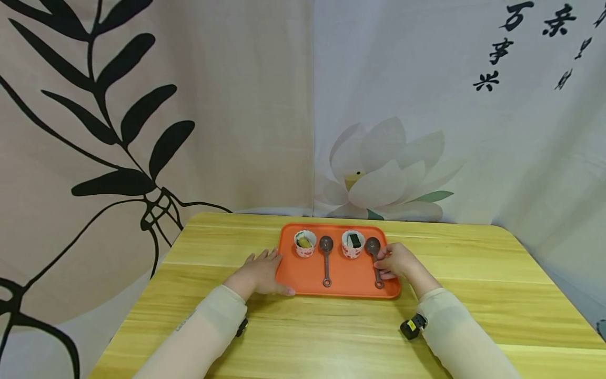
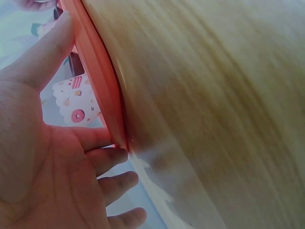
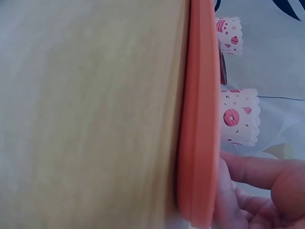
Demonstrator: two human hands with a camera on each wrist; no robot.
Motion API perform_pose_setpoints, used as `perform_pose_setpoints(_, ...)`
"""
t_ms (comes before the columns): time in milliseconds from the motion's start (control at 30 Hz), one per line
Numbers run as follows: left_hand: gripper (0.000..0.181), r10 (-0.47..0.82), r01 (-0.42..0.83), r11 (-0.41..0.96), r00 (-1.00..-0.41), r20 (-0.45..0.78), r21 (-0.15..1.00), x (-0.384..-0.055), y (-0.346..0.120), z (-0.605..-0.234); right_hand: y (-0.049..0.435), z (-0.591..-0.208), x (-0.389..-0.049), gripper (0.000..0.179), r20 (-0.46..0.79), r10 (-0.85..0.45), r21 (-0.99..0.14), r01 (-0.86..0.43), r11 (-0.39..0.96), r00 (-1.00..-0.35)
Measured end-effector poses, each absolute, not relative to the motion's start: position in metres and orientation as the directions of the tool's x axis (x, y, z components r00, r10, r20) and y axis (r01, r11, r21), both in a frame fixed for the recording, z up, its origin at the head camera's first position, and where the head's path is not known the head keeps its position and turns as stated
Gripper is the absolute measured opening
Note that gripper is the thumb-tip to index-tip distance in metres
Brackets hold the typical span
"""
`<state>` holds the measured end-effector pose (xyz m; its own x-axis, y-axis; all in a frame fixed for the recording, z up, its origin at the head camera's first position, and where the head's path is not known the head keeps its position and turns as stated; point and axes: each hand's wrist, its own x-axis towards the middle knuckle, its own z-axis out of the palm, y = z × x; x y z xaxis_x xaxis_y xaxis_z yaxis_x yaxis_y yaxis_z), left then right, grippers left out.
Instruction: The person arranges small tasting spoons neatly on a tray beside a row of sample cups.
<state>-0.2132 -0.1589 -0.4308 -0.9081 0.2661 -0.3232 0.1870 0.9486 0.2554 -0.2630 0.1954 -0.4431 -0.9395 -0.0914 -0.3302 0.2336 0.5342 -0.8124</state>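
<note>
An orange tray (image 1: 307, 281) lies on the table with two patterned paper cups and two grey-brown spoons on it. Something yellow-green shows in the left cup (image 1: 304, 250); a black and pale piece shows in the right cup (image 1: 352, 250). Between the cups lies the left spoon (image 1: 326, 252). My left hand (image 1: 263, 275) rests at the tray's left edge, fingers spread, thumb along the front rim. At the tray's right side, my right hand (image 1: 400, 260) pinches the handle of the right spoon (image 1: 373, 246). The tray's rim hides that handle in the right wrist view.
The wooden table (image 1: 303, 337) extends in front of the tray and to both sides. Behind it hangs a pale curtain (image 1: 246, 105) printed with dark leaves, a lotus and writing. A small black device (image 1: 414, 326) sits at the right wrist.
</note>
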Motion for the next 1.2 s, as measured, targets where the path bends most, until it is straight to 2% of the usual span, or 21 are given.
perform_pose_setpoints(533, 0.113, 0.260, 0.180, 0.949, -0.909, -0.325, 0.258, -0.2131, -0.1594, -0.4319, 0.1934, -0.4414, -0.2618, 0.017, -0.351, -0.085, -0.785, 0.244, 0.570, -0.933)
perform_pose_setpoints(1200, 0.114, 0.261, 0.182, 0.950, -0.909, -0.324, 0.253, -0.2149, -0.1601, -0.4351, 0.1968, -0.4364, -0.2576, 0.009, -0.340, -0.145, -0.798, 0.204, 0.567, -0.929)
